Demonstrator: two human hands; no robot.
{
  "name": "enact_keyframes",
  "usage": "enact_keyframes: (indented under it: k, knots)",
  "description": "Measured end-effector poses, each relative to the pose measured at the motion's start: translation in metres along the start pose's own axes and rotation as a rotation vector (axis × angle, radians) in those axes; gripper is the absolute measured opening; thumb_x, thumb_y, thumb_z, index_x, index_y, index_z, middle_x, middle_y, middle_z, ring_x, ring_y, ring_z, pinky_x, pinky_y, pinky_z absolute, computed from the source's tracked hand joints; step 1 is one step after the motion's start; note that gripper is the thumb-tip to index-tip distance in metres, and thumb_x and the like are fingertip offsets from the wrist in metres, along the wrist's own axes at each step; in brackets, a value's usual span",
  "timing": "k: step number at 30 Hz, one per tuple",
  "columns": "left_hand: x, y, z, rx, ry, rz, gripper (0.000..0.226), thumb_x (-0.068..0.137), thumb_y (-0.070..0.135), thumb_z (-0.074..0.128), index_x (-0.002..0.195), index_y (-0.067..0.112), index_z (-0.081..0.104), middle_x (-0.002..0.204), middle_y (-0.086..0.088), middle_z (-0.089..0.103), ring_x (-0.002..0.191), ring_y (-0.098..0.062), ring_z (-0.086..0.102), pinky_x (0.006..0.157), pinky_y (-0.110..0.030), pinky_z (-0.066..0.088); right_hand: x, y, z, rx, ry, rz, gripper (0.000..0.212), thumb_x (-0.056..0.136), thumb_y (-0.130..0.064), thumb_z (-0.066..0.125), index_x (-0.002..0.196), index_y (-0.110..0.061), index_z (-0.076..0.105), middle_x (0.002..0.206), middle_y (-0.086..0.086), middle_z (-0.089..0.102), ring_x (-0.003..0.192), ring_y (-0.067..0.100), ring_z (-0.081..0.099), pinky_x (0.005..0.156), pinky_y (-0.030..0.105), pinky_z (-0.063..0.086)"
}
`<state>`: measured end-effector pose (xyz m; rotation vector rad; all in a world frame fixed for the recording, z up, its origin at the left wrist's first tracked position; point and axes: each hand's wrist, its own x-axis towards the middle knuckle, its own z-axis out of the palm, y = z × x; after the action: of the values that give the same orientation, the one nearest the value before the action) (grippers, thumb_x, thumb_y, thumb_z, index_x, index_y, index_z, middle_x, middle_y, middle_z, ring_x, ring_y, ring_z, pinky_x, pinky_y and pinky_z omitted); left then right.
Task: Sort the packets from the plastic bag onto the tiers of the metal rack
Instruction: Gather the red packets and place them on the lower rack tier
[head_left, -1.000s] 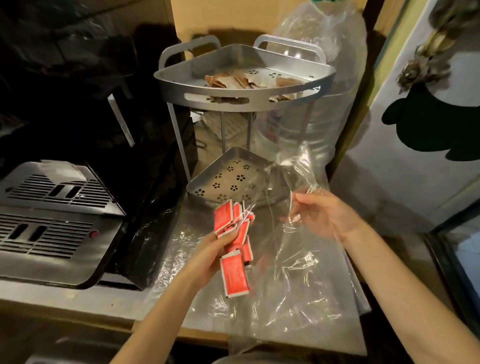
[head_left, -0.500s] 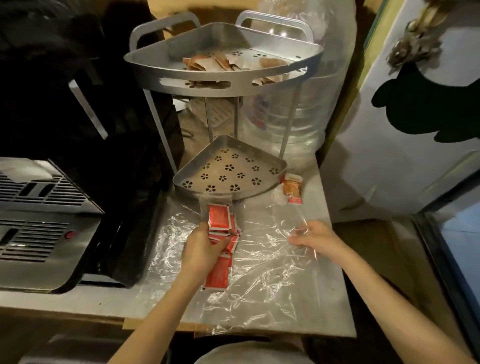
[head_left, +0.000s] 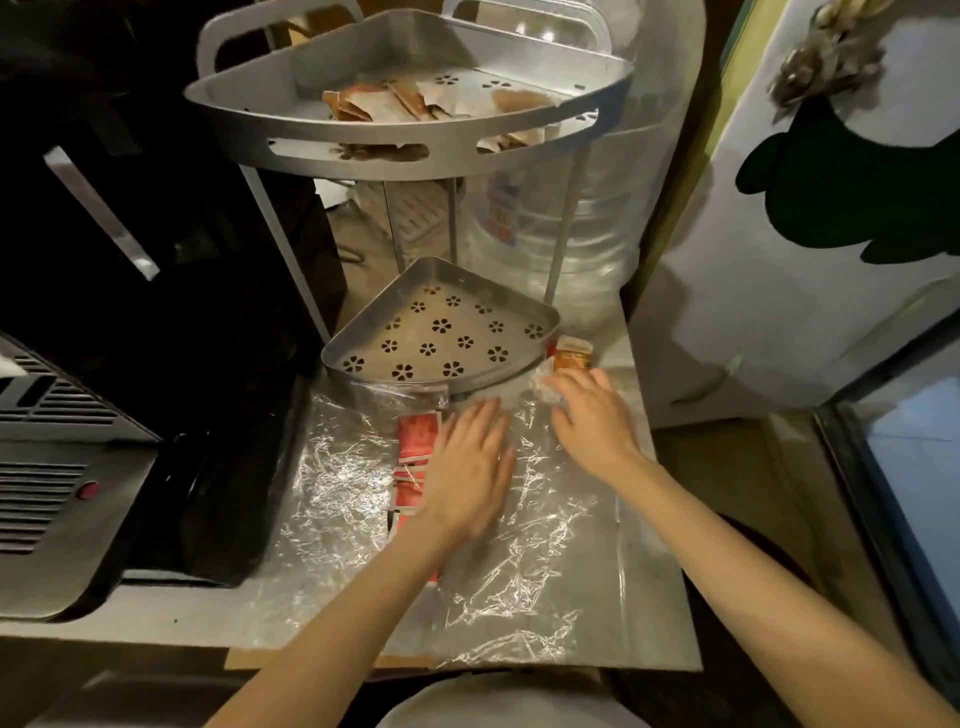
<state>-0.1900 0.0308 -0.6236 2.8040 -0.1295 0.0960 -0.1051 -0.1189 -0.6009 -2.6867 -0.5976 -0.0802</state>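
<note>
Both hands (head_left: 530, 447) (fingers straight) on plastic bag (head_left: 332, 499).

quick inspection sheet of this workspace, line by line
surface: grey counter, partly covered by flattened plastic bag
job's things: red packets on the bag; rack top tier holds brown packets; bottom tier bare
clutter: orange packet beside the bottom tier
grips: left hand flat, beside the red packets; right hand flat on the bag
cables: nothing seen
surroundings: black machine left; water jug behind the rack
</note>
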Motion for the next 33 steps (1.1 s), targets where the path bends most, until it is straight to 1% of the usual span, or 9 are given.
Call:
enact_keyframes:
  k: [2, 4, 7, 13, 17, 22, 26, 29, 33]
  knots:
    - [0.007, 0.003, 0.016, 0.026, -0.069, -0.026, 0.057, 0.095, 0.046, 0.006, 0.143, 0.019, -0.006, 0.154, 0.000, -0.008, 0.139, -0.013, -0.016, 0.109, -0.036, -0.020, 0.008, -0.007, 0.007, -0.068, -0.123, -0.041, 0.042, 0.091, -0.019, 0.047, 0.133, -0.015, 0.044, 0.136, 0.003, 0.051, 0.120, 0.023, 0.040, 0.096, 0.039, 0.039]
    - [0.008, 0.004, 0.026, 0.033, -0.098, -0.080, 0.058, 0.092, 0.050, -0.002, 0.139, 0.019, -0.015, 0.150, 0.001, -0.016, 0.137, -0.013, -0.021, 0.107, -0.036, -0.023, 0.012, -0.009, 0.012, -0.098, -0.164, -0.032, 0.041, 0.092, -0.022, 0.047, 0.132, -0.014, 0.044, 0.132, 0.006, 0.053, 0.119, 0.024, 0.043, 0.092, 0.041, 0.043]
    - [0.005, 0.001, 0.035, 0.013, -0.132, -0.088, 0.064, 0.083, 0.054, -0.016, 0.138, 0.020, -0.016, 0.151, 0.001, -0.016, 0.137, -0.012, -0.020, 0.109, -0.034, -0.020, 0.012, -0.007, 0.015, -0.059, -0.116, -0.030, 0.034, 0.090, -0.018, 0.053, 0.124, -0.013, 0.053, 0.125, 0.006, 0.057, 0.112, 0.025, 0.051, 0.083, 0.038, 0.046]
    - [0.005, 0.000, 0.040, 0.002, -0.158, -0.080, 0.063, 0.085, 0.051, -0.015, 0.140, 0.020, -0.015, 0.148, 0.003, -0.020, 0.138, -0.010, -0.019, 0.111, -0.033, -0.017, 0.007, -0.001, 0.017, 0.083, -0.072, 0.000, 0.017, 0.085, -0.022, 0.063, 0.099, -0.017, 0.070, 0.105, -0.001, 0.064, 0.092, 0.021, 0.059, 0.072, 0.032, 0.048]
    - [0.006, 0.000, 0.041, -0.008, -0.166, -0.072, 0.064, 0.082, 0.051, -0.018, 0.139, 0.021, -0.015, 0.149, 0.005, -0.018, 0.139, -0.008, -0.017, 0.113, -0.033, -0.015, 0.003, 0.002, 0.016, 0.124, -0.040, -0.002, 0.013, 0.084, -0.023, 0.064, 0.091, -0.016, 0.073, 0.099, -0.001, 0.068, 0.086, 0.020, 0.060, 0.071, 0.031, 0.048]
    - [0.008, -0.001, 0.041, -0.060, -0.168, -0.089, 0.061, 0.083, 0.050, -0.017, 0.138, 0.024, -0.015, 0.150, 0.007, -0.015, 0.137, -0.004, -0.017, 0.113, -0.030, -0.015, -0.005, 0.006, 0.009, 0.341, -0.048, 0.017, 0.008, 0.085, -0.017, 0.062, 0.087, -0.012, 0.068, 0.098, -0.002, 0.063, 0.079, 0.017, 0.059, 0.071, 0.030, 0.047]
    - [0.008, -0.002, 0.039, -0.066, -0.179, -0.095, 0.057, 0.090, 0.045, -0.010, 0.142, 0.022, -0.008, 0.153, 0.004, -0.011, 0.138, -0.005, -0.016, 0.115, -0.033, -0.012, -0.010, 0.019, -0.008, 0.654, -0.042, 0.150, 0.005, 0.086, -0.013, 0.061, 0.085, -0.018, 0.062, 0.085, -0.006, 0.062, 0.072, 0.010, 0.057, 0.065, 0.016, 0.045]
    - [0.008, -0.003, 0.039, -0.044, -0.185, -0.077, 0.056, 0.092, 0.043, -0.008, 0.143, 0.021, -0.007, 0.154, 0.002, -0.012, 0.139, -0.007, -0.015, 0.116, -0.035, -0.009, -0.016, 0.034, -0.021, 0.798, 0.002, 0.305, 0.007, 0.086, -0.014, 0.061, 0.083, -0.019, 0.063, 0.072, -0.004, 0.060, 0.058, -0.001, 0.055, 0.056, 0.010, 0.042]
    - [0.006, -0.004, 0.041, 0.007, -0.177, -0.048, 0.058, 0.090, 0.046, -0.006, 0.143, 0.021, -0.008, 0.154, 0.003, -0.014, 0.139, -0.008, -0.016, 0.115, -0.035, -0.012, -0.031, 0.055, -0.034, 0.940, 0.110, 0.501, 0.009, 0.086, -0.015, 0.060, 0.082, -0.021, 0.065, 0.078, 0.001, 0.064, 0.052, -0.003, 0.054, 0.047, 0.011, 0.041]
